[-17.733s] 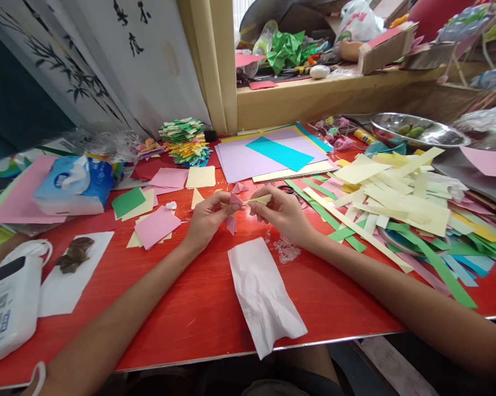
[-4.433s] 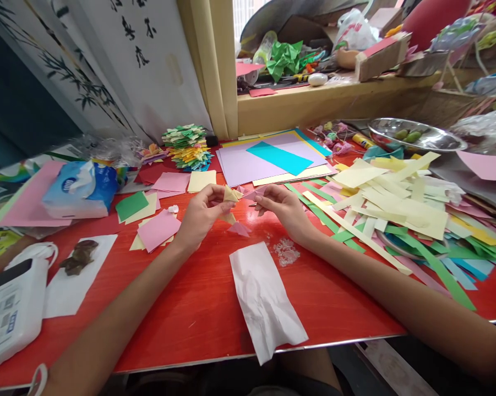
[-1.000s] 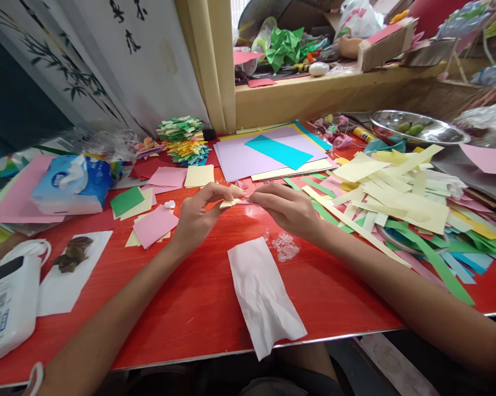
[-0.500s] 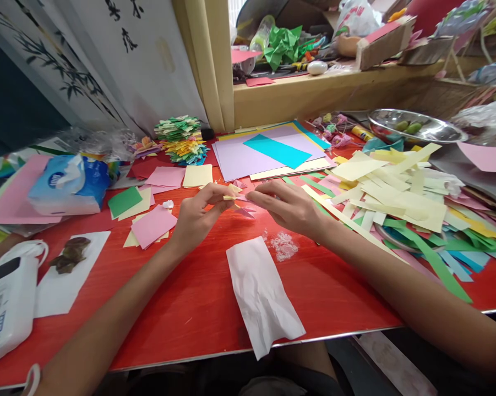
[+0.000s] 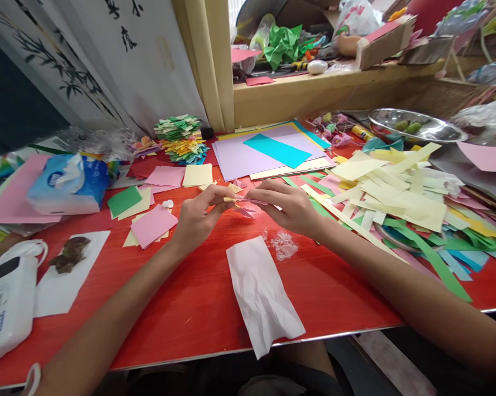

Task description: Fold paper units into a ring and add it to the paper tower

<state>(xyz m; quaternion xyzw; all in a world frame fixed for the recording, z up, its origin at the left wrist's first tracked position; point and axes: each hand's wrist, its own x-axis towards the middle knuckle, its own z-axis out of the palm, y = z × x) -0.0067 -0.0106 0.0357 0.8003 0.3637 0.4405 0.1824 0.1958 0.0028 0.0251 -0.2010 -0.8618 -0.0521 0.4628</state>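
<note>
Over the red table (image 5: pixel 181 308), my left hand (image 5: pixel 198 217) pinches a small folded paper piece (image 5: pixel 245 211), pink with some yellow, between thumb and fingertips. From the other side my right hand (image 5: pixel 289 204) closes its fingers on the pink end of that piece. Its exact folds are partly hidden by the fingers. Small yellow and pink folded pieces (image 5: pixel 234 188) lie just behind the hands. Below the hands are a white crumpled tissue (image 5: pixel 264 297) and a little heap of clear bits (image 5: pixel 284 245).
Pink and yellow paper squares (image 5: pixel 154 225) lie to the left, near a blue tissue pack (image 5: pixel 66 184). Stacked folded paper (image 5: pixel 179 140) and large coloured sheets (image 5: pixel 235 159) are at the back. Paper strips (image 5: pixel 408 206) cover the right, before a metal bowl (image 5: pixel 433 129).
My right fingers have shifted slightly on the pink end of the folded paper, which now shows as a thin edge between the hands. My left hand stays in place.
</note>
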